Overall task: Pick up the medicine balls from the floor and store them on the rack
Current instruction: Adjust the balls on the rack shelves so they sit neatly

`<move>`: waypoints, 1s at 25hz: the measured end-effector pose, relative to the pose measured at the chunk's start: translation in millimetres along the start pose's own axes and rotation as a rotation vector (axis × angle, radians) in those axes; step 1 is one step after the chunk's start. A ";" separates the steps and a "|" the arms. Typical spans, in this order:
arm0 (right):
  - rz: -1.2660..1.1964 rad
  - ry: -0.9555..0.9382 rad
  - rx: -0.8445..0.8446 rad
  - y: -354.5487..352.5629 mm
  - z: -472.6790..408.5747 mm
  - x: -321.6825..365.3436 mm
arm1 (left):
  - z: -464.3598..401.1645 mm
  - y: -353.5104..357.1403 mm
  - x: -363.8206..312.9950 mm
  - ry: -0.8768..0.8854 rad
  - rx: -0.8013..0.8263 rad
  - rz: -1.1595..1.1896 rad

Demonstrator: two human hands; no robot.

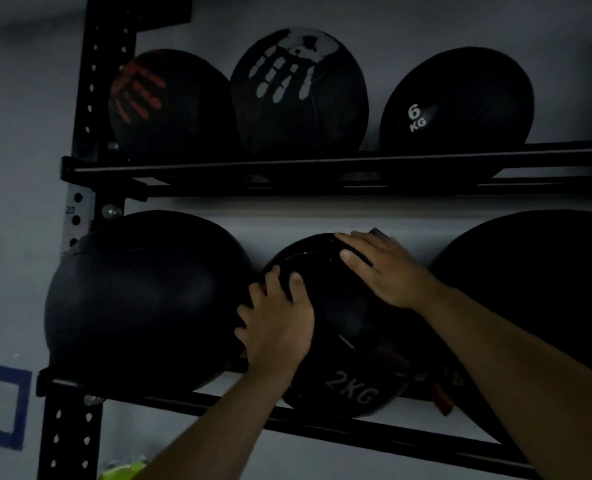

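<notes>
A black medicine ball marked 2KG (350, 344) rests on the lower shelf of the black metal rack (287, 168), between two larger black balls. My left hand (277, 323) presses on its left side, fingers wedged against the big ball on the left (142, 303). Flat on the ball's upper right lies my right hand (384, 268), fingers spread. Both hands grip the 2KG ball. The scene is dim.
The upper shelf holds a ball with a red handprint (170, 105), one with a white handprint (298, 95) and a 6 KG ball (457, 102). A large black ball (543, 289) fills the lower right. The rack's upright (100, 81) stands left, against a grey wall.
</notes>
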State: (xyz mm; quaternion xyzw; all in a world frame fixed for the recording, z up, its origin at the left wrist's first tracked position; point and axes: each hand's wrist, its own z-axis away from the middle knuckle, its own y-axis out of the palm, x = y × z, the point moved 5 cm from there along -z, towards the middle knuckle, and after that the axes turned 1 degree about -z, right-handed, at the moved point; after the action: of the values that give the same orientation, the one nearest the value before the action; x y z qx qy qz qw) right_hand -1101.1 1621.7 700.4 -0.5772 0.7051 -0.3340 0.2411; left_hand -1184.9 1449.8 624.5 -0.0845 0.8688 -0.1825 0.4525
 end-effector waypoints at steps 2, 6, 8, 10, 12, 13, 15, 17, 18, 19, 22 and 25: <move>0.077 0.036 0.116 -6.5 -10.4 -3.7 | -2.0 -9.6 3.0 0.152 -0.047 -0.039; 0.034 0.327 0.067 -6.7 8.2 25.3 | -43.5 -13.1 9.3 0.397 0.302 0.089; -0.008 0.491 -0.002 13.8 34.1 54.1 | -51.1 -8.2 11.7 0.409 0.309 0.150; 0.038 0.518 -0.118 30.9 45.1 72.5 | -55.0 -5.2 12.9 0.397 0.220 0.119; 0.070 0.466 -0.196 27.8 35.8 64.7 | -53.5 -3.8 9.0 0.337 0.177 0.079; 0.076 0.409 -0.165 20.9 24.6 56.2 | -50.0 -2.6 5.0 0.283 0.155 0.042; 0.051 0.259 -0.010 7.8 0.6 37.7 | -40.8 -0.7 -4.0 0.155 0.107 -0.026; 0.025 0.150 0.150 -1.2 -15.9 25.6 | -31.3 -4.4 -5.9 0.096 0.054 -0.066; 0.024 0.131 0.181 -4.6 -20.3 22.9 | -30.4 -8.2 -4.6 0.110 0.035 -0.088; 0.087 0.119 0.150 -6.5 -22.2 22.7 | -30.8 -12.2 -3.2 0.150 0.022 -0.107; 0.341 0.240 -0.271 -2.3 13.8 38.2 | -40.9 -11.8 3.6 0.299 0.160 -0.019; 0.083 0.261 -0.460 39.4 81.3 60.3 | -51.7 -4.2 4.6 0.336 0.289 0.162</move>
State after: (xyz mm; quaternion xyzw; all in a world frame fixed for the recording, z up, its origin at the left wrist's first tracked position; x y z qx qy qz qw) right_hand -1081.0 1551.5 619.9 -0.5397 0.8105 -0.2264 0.0240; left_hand -1229.9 1457.0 649.8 0.0827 0.9007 -0.2794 0.3221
